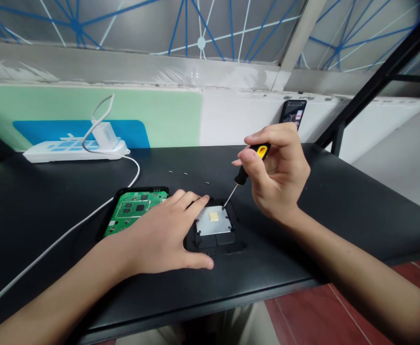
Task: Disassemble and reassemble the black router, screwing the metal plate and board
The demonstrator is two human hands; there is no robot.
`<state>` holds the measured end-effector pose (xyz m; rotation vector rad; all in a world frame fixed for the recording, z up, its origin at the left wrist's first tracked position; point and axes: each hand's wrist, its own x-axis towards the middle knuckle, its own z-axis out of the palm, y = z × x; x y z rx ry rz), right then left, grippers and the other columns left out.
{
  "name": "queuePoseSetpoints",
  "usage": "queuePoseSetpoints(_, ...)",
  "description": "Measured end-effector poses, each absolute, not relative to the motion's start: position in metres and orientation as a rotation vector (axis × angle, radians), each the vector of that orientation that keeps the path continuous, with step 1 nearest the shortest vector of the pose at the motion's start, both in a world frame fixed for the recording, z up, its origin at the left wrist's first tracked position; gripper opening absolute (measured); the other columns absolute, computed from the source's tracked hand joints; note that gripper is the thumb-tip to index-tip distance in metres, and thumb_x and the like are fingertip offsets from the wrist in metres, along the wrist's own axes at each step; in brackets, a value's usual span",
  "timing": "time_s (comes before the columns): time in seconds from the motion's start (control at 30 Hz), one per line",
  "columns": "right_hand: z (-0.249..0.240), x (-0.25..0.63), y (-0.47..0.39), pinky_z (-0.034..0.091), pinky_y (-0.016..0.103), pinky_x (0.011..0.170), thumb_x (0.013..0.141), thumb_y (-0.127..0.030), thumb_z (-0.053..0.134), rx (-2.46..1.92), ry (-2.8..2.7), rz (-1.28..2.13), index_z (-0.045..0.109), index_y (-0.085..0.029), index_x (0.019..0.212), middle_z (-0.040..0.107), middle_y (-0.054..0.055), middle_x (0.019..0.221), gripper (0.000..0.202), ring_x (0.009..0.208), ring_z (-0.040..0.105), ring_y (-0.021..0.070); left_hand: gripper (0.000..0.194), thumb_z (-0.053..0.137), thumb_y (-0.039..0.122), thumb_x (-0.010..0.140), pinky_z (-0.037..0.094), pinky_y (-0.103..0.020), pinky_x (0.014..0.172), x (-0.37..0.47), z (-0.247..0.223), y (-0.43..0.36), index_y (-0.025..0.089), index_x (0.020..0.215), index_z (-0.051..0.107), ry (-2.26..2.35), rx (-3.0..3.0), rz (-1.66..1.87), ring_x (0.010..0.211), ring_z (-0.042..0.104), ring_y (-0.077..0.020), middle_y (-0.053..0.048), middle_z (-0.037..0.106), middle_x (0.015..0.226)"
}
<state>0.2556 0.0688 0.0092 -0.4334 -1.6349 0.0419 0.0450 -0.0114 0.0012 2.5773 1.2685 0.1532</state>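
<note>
My right hand [279, 172] is closed round a black and yellow screwdriver [243, 175], held at a slant. Its tip meets the upper right corner of a silver metal plate [210, 227], which carries a small cream square pad [213, 216]. The plate lies in a black plastic cover [217, 243] on the table. Spread over the left side of that cover is my left hand [166, 230], fingers apart and thumb near its front edge. Under and beyond this hand, a green circuit board [129, 211] sits in a black housing [105, 223], partly hidden by the hand.
Several small screws [186, 173] lie on the black table [267, 278] behind the cover. A white power strip [76, 151] with a white charger [105, 135] stands at the back left, its cable [62, 237] running across the table. A phone [293, 113] leans on the wall.
</note>
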Motion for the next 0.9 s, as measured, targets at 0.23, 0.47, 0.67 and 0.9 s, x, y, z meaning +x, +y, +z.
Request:
queuePoseSetpoints(0.23, 0.0053, 0.2522, 0.0637, 0.063, 0.033, 0.065, 0.102, -0.031, 0.048, -0.461, -1.598, 0.218, 0.064, -0.028, 0.117, 0.069, 0.003, 0.105, 0.022, 0.077, 0.068, 0.0147, 0.102, 0.067, 0.071, 0.078, 0.040, -0.052, 0.110, 0.0450, 0.0034, -0.0115, 0.012, 0.154, 0.034, 1.263, 2.552, 0.175, 0.132, 0.045, -0.0381, -0.018, 0.050, 0.146)
queuePoseSetpoints(0.47, 0.0017, 0.2533, 0.0653, 0.063, 0.036, 0.068, 0.105, -0.038, 0.039, -0.449, -1.613, 0.280, 0.059, -0.031, 0.121, 0.069, 0.004, 0.112, 0.027, 0.081, 0.072, 0.0172, 0.098, 0.067, 0.069, 0.079, 0.041, -0.052, 0.109, 0.0444, 0.0020, -0.0110, 0.014, 0.154, 0.034, 1.261, 2.551, 0.191, 0.131, 0.047, -0.0377, -0.017, 0.052, 0.144)
queuePoseSetpoints(0.67, 0.0051, 0.2541, 0.0686, 0.061, 0.029, 0.058, 0.090, -0.040, 0.068, -0.440, -1.605, 0.112, 0.064, -0.027, 0.107, 0.056, 0.002, 0.101, 0.021, 0.078, 0.065, 0.0141, 0.099, 0.067, 0.069, 0.079, 0.040, -0.054, 0.110, 0.0458, 0.0033, -0.0108, 0.012, 0.154, 0.034, 1.252, 2.570, 0.189, 0.131, 0.047, -0.0385, -0.018, 0.051, 0.144)
queuePoseSetpoints(0.9, 0.0027, 0.2524, 0.0633, 0.063, 0.031, 0.065, 0.104, -0.035, 0.042, -0.455, -1.608, 0.245, 0.058, -0.029, 0.125, 0.068, 0.003, 0.106, 0.027, 0.077, 0.068, 0.0132, 0.098, 0.067, 0.069, 0.079, 0.041, -0.052, 0.109, 0.0448, 0.0024, -0.0110, 0.014, 0.154, 0.035, 1.262, 2.551, 0.193, 0.132, 0.047, -0.0383, -0.017, 0.052, 0.145)
